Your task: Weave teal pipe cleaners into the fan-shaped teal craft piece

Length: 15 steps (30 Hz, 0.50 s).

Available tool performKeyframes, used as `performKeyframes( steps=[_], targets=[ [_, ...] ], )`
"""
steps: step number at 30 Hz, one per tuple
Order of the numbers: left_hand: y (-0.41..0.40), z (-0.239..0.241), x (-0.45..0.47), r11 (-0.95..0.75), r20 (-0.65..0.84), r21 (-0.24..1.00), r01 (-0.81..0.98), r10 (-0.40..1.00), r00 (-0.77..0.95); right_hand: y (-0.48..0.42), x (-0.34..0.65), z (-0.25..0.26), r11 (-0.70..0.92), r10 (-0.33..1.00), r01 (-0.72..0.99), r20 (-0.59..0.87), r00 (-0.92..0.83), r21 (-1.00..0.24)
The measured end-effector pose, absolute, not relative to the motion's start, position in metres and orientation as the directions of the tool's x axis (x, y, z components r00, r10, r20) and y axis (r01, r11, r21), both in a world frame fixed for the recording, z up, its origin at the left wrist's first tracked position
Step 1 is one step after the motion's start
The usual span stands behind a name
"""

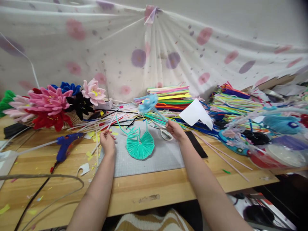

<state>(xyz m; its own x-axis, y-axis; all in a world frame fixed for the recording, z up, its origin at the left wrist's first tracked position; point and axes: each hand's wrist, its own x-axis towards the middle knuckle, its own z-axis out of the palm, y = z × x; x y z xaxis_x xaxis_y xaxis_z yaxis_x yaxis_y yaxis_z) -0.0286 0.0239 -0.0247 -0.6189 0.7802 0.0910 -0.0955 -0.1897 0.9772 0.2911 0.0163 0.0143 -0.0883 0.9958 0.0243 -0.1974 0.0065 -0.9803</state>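
Head camera view: a person's right hand (175, 130) grips the stem of a fuzzy light-blue flower (148, 103), holding the slightly blurred bloom toward ten-thirty from the fingers, over the far edge of a flat grey cutting mat (154, 165). On the mat lies a round, notched teal leaf of ribbed, fibrous strands (140, 148), the blue bloom near its twelve-thirty. At the leaf's nine o'clock, well apart from it, the left hand (107, 141) is loosely curled beside thin pale strips; whether it pinches one cannot be told. White-handled metal scissors (166, 134) rest at two o'clock from the leaf, just beside the right hand. Farther out at two sits a cut sheet of white paper (194, 113); at three, a flat black strip (196, 145). Bundled multicoloured fuzzy stems (170, 96) are stacked at one o'clock. A blue plastic glue gun (63, 150) lies at nine on the wooden counter (173, 191), beyond the left hand, and pink, red, black and blue fuzzy blossoms (49, 100) crowd ten o'clock. White cloth printed with pink and purple flowers (108, 41) hangs behind.
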Motion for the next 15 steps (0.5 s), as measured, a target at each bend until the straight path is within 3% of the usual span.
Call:
performKeyframes(
  steps=[4,10,15],
  targets=[
    [0.023,-0.024,-0.028,-0.195,0.081,0.973,-0.121,0.786,-0.613,0.015,0.318,0.023,0.224,0.953,-0.403,0.112,0.283,-0.887],
    [0.032,-0.028,-0.026,-0.157,0.05,0.982,-0.11,0.765,-0.642,0.004,0.379,0.034,0.35,0.734,-0.387,-0.007,0.679,-0.853],
    [0.032,-0.026,-0.025,-0.168,0.055,0.979,-0.112,0.757,-0.651,0.007,0.425,0.031,0.334,0.583,-0.294,-0.049,0.811,-0.896]
  ],
)
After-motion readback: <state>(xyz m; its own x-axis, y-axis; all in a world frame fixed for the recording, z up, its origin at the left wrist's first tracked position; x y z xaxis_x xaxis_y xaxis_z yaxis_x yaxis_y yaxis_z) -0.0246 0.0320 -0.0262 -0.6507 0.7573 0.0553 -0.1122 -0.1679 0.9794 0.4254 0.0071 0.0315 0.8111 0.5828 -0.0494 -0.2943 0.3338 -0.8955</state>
